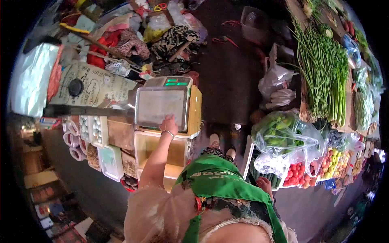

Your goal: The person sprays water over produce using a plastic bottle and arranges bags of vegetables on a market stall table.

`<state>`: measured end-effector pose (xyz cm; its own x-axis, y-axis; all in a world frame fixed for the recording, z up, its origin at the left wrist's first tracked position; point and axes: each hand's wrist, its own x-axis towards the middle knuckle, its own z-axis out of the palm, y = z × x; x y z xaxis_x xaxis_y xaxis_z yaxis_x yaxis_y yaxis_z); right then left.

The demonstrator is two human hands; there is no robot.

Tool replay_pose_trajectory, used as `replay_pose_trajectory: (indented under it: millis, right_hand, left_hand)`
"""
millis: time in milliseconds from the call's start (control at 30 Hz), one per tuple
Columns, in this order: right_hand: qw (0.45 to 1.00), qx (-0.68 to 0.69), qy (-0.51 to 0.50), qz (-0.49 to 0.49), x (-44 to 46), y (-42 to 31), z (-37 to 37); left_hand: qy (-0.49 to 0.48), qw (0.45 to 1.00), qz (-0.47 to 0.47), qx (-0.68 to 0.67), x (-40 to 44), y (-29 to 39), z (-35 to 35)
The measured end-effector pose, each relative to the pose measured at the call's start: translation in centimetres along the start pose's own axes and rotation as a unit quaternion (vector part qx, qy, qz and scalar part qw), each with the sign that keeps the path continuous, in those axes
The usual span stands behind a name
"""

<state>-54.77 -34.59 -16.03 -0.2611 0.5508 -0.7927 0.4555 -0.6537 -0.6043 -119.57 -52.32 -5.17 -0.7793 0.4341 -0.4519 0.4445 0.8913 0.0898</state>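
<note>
My left hand point(168, 125), with a bracelet at the wrist, is at the near right part of the flat pan of a weighing scale point(159, 104). Its fingers point away from me and appear to hold nothing. Green digits glow on the scale's display point(176, 82). A wooden box with an open front point(156, 150) stands below the scale. My right hand point(265, 184) hangs low at my right side, beside dark green cucumbers point(274, 180). Its fingers look loosely bent and apart, with nothing visible in them.
Left lie egg trays point(98, 130) and a pale lidded tub point(110, 163). Right are bagged leafy greens point(279, 127), tomatoes point(295, 173) and long green stalks point(314, 69). Cloths and bags point(172, 42) pile up beyond the scale. A clear plastic bin point(254, 24) stands on the dark floor point(227, 89).
</note>
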Motion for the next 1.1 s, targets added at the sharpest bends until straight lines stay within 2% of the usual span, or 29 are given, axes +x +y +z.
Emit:
replay_pose_trajectory:
  millis: [33,67,167,200,267,367,400,533,667,800,867,967,1100]
  right_hand:
    - [1.000,0.007,0.021,-0.002,-0.9,0.4,0.3]
    - [0.995,-0.079,0.025,-0.055,-1.7,0.9,0.8]
    - [0.998,-0.045,0.044,-0.020,-5.5,-1.7,2.6]
    - [1.000,0.002,0.014,-0.023,-7.1,-3.3,3.9]
    - [0.995,0.059,0.002,0.082,-6.7,-4.3,4.1]
    - [0.991,0.084,0.071,0.071,-6.9,-4.2,6.2]
    - [0.990,0.101,0.032,0.091,-6.5,-3.6,5.6]
    - [0.985,0.147,0.004,0.091,-5.3,-2.6,5.3]
    - [0.989,0.128,0.022,0.073,-6.0,-3.3,4.5]
    - [0.984,0.152,0.049,0.077,-6.1,1.1,2.7]
    - [0.983,0.159,0.056,0.070,-6.2,3.4,1.6]
    - [0.977,0.195,0.070,0.049,-5.3,8.5,0.3]
    - [0.980,0.192,0.046,0.037,-7.0,8.1,-0.9]
  left_hand:
    - [-0.041,0.999,-0.002,0.008,0.8,-0.4,0.9]
    - [-0.013,1.000,-0.006,0.023,1.1,-0.2,2.1]
    - [-0.013,0.998,0.016,0.056,1.5,0.9,1.4]
    - [-0.020,0.997,0.022,0.064,1.4,1.1,1.1]
    - [-0.035,0.995,0.044,0.082,2.0,0.5,1.4]
    - [-0.051,0.992,0.065,0.099,2.4,-0.2,1.7]
    - [-0.055,0.991,0.069,0.104,2.5,-0.4,1.7]
    - [-0.062,0.996,0.048,0.052,1.3,1.0,0.3]
    - [-0.022,0.995,0.067,0.069,1.4,-0.1,3.0]
    - [-0.083,0.991,0.100,0.028,0.9,1.5,3.5]
    - [-0.076,0.995,0.060,-0.009,-1.6,4.3,2.2]
    - [-0.015,0.996,0.089,0.014,-3.0,4.9,3.6]
    - [0.047,0.988,0.147,0.003,-4.1,5.1,5.6]
